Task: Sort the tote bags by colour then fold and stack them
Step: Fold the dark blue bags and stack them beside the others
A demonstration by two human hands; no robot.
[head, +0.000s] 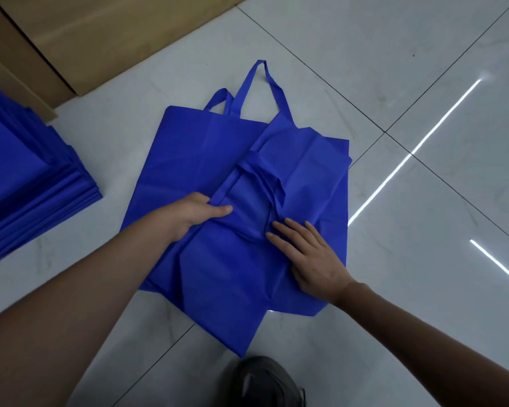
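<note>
A glossy white marble-patterned tiled floor (365, 69) carries flat tan cardboard sheets (86, 33) at its far-left corner, a dark grey rounded shoe (262, 383) at its near edge, and bright linear light reflections (417, 148) on its right side.

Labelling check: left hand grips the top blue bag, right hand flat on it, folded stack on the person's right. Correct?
No. The head view shows the folded stack on the person's left. The rest holds: left hand grips the top blue bag, right hand flat on it.
</note>
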